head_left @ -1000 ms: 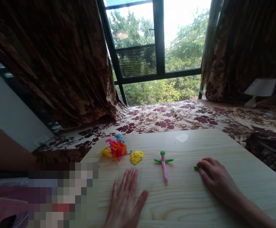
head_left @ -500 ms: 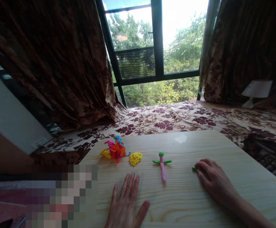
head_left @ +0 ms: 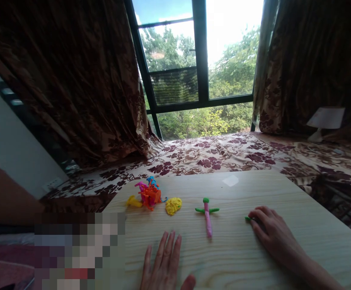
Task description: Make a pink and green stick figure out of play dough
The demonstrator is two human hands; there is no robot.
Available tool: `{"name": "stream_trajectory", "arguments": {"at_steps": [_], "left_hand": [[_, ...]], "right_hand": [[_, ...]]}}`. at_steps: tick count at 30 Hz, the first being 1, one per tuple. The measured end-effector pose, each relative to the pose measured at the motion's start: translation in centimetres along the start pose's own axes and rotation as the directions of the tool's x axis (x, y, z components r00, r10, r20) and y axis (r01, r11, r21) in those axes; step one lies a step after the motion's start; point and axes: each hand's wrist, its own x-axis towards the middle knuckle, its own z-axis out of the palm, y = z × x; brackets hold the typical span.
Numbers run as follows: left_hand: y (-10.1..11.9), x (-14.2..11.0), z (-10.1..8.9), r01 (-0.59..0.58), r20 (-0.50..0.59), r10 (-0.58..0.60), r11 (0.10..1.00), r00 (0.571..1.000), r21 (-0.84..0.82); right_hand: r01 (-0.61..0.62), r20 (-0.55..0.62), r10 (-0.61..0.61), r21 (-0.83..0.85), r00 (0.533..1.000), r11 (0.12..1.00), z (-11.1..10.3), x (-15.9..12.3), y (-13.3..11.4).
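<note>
My left hand [head_left: 163, 264] lies flat on the pale wooden table [head_left: 238, 257], fingers spread, holding nothing. My right hand [head_left: 268, 233] rests palm down at the right, its fingertips pressing on a small green piece of clay [head_left: 247, 218]. Between my hands lies a clay figure [head_left: 207, 214]: a pink stick with a green crossbar and a green tip. A flat yellow clay lump [head_left: 173, 205] sits further left. Beside it is a tangle of orange, pink, blue and yellow clay [head_left: 147, 194].
A floral bedspread [head_left: 223, 155] stretches behind the table up to a dark-framed window [head_left: 199, 68] with trees outside. Brown patterned curtains [head_left: 72, 80] hang on both sides. A white lamp [head_left: 325, 121] stands at the far right. A blurred patch covers the lower left.
The view has tipped upward a little, so the table and clay sit lower in the picture. Both hands keep their places on the table.
</note>
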Motion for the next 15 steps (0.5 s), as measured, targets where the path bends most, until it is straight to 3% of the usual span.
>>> {"name": "stream_trajectory", "arguments": {"at_steps": [3, 7, 15], "left_hand": [[-0.2, 2.3, -0.6, 0.106, 0.067, -0.104, 0.994, 0.992, -0.026], [-0.3, 4.5, -1.2, 0.189, 0.059, -0.188, 0.982, 0.98, -0.027], [0.5, 0.2, -0.6, -0.051, -0.049, 0.052, 0.999, 0.997, 0.017]], "right_hand": [[-0.009, 0.009, 0.009, 0.005, 1.0, 1.0, 0.0, 0.0, 0.0], [-0.012, 0.017, 0.012, 0.014, 1.0, 1.0, -0.1, 0.0, 0.0], [-0.009, 0.012, 0.009, 0.004, 1.0, 1.0, 0.0, -0.1, 0.2]]}}
